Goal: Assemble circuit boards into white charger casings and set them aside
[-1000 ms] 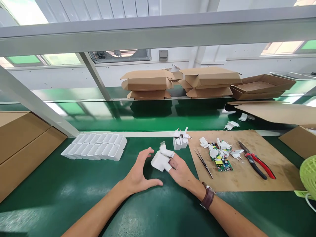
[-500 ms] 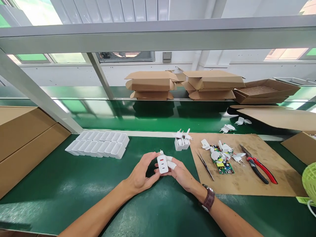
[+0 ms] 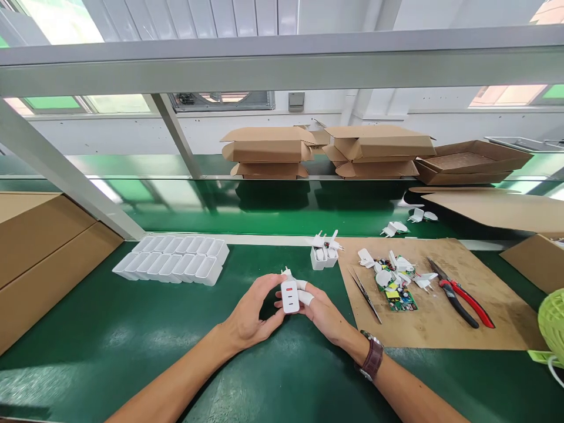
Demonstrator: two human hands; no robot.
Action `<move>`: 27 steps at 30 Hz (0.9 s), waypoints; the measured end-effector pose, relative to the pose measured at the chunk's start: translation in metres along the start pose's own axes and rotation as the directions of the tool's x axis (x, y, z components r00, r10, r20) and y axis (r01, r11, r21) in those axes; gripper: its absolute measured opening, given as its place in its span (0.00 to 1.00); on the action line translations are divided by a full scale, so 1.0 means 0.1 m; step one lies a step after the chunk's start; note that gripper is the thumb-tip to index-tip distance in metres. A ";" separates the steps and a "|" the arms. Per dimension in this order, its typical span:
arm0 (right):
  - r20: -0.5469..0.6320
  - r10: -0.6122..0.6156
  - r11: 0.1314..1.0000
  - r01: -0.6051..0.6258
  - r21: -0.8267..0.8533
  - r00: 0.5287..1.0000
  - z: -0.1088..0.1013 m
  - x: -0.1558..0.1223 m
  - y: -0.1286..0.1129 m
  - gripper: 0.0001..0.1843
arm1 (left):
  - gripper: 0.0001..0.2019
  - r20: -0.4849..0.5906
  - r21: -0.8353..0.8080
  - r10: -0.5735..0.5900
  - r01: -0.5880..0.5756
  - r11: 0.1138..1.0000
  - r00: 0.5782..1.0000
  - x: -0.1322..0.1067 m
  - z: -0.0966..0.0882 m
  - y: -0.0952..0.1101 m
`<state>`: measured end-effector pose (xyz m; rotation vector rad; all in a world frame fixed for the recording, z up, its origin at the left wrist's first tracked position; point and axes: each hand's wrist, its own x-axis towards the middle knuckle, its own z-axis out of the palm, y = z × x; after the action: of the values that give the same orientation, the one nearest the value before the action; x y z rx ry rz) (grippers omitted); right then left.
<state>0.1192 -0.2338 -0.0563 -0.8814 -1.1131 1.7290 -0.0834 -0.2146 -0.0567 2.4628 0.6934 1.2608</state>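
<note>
Green worktop (image 3: pixel 132 352) carries everything. At its centre, 2 hands meet: left hand (image 3: pixel 249 317) and right hand (image 3: pixel 324 314) both pinch 1 white charger (image 3: pixel 289 295) between their fingers, held upright just above the surface. At 10 o'clock lies 1 white tray (image 3: pixel 171 261). At 2 o'clock, 1 cardboard sheet (image 3: pixel 440 329) bears 1 circuit board (image 3: pixel 400 296), 1 pair of red pliers (image 3: pixel 458 294) and 1 pair of tweezers (image 3: pixel 363 294).
</note>
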 end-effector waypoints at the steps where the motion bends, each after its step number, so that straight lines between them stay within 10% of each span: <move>1: -0.002 -0.009 1.000 0.009 -0.003 1.000 0.00 0.00 0.01 0.21 | 0.38 0.011 0.003 -0.012 0.012 1.000 1.000 0.00 0.00 0.00; 12: -0.054 -0.456 0.766 0.361 -0.532 0.888 0.09 0.01 0.10 0.16 | 0.37 -0.036 0.125 -0.320 0.322 0.939 0.947 -0.11 0.03 -0.22; 20: -0.450 -0.702 0.671 0.302 -0.677 0.552 -0.49 0.17 -0.20 0.25 | 0.40 0.017 -0.151 -0.657 0.652 0.743 0.753 0.31 0.11 -0.40; 27: -0.495 -0.569 0.759 0.187 -0.624 0.656 -0.88 0.47 0.05 0.35 | 0.43 0.033 -0.227 -0.672 0.661 0.716 0.740 0.78 0.54 -0.52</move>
<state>0.1781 -0.1637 -0.0963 -1.3343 -1.1622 0.6107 -0.0147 -0.1312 -0.0586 1.7279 1.2372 1.0267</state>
